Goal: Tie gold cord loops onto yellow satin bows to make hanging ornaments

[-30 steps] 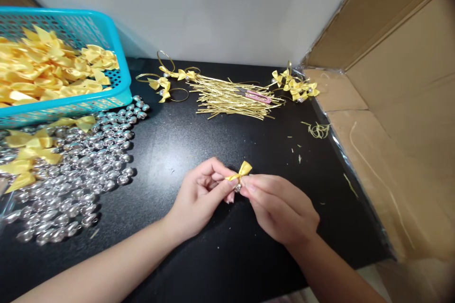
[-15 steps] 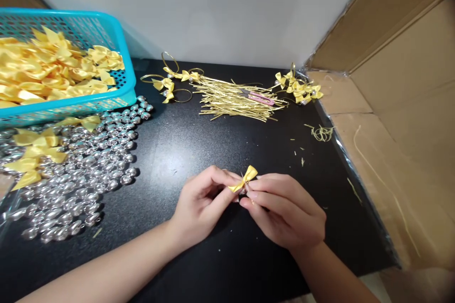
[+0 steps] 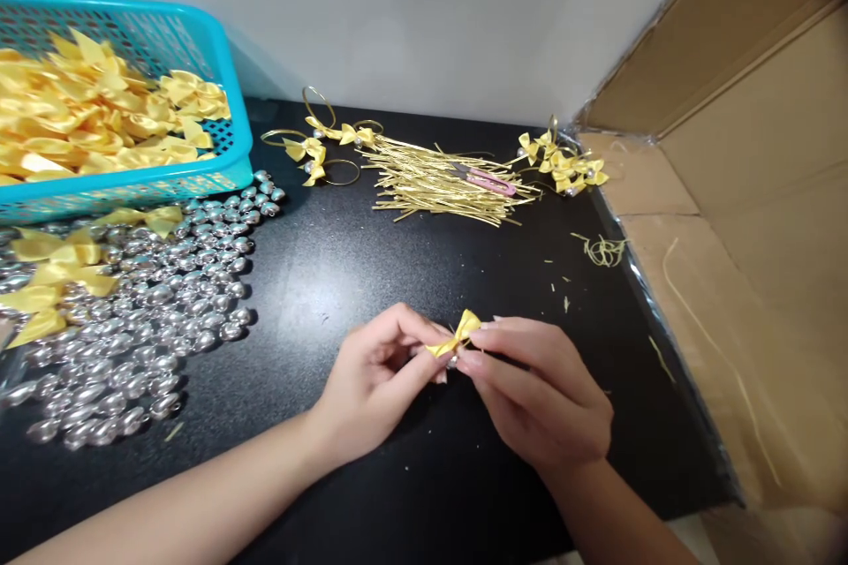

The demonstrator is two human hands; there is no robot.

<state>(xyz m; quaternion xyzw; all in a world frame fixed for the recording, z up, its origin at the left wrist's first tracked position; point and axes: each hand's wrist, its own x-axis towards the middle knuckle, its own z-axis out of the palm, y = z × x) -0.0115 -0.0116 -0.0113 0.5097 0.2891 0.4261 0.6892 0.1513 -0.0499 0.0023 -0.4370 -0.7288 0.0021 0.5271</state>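
Note:
Between my hands, low over the black table, is a yellow ribbon bow (image 3: 468,326). My left hand (image 3: 379,384) pinches its left loop between thumb and forefinger. The fingers of my right hand (image 3: 547,393) are closed at the bow's right side and middle. Just below the bow's knot a small silver bead (image 3: 452,362) shows, partly hidden by fingertips. Whether the right fingers grip the bow itself or a thin tie at its knot is hard to make out.
A blue basket (image 3: 239,137) of yellow bows stands at the back left, beside many silver beads (image 3: 159,293) and loose bows (image 3: 63,260). Gold twist ties (image 3: 437,185) lie at the back under pink-handled snips (image 3: 491,182). Finished-looking bow rings (image 3: 563,163) sit back right, near thread scraps (image 3: 604,251).
My right fingers have shifted slightly, with the forefinger now up against the bow's right loop. The left hand keeps its pinch. The camera view has moved a little.

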